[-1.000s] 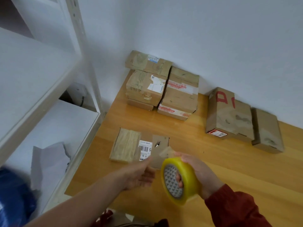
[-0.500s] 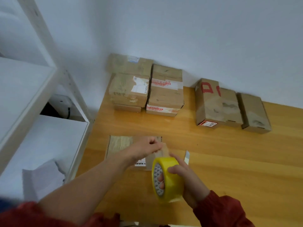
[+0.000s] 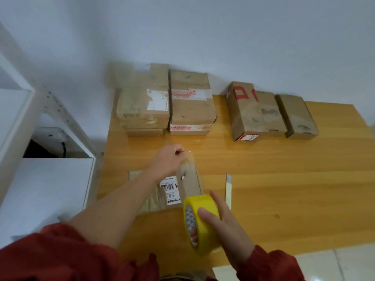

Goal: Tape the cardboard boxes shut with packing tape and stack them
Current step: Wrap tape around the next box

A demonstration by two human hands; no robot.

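Left hand (image 3: 170,159) pinches the tape end beyond the far edge of the flat box (image 3: 170,187) lying on the surface (image 3: 284,189), having drawn the strip (image 3: 189,179) longer than a moment ago. It now spans the box, so sealing looks ready to begin. The strip runs near-to-far, across the box's left-right length. At the box's near right corner, the right hand (image 3: 227,226) grips the roll (image 3: 205,238).

The packing tape roll (image 3: 205,226) is bright yellow, its core patterned with grey and white triangles. The tape strip (image 3: 189,183) is clear. The tabletop (image 3: 284,179) is honey-orange wood grain. At 1 o'clock a brown cardboard box (image 3: 255,116) carries red marks; at 12 o'clock a taped box (image 3: 191,110) shows red-and-white bands. The label (image 3: 170,189) on the flat box (image 3: 140,176) is white with a black barcode.
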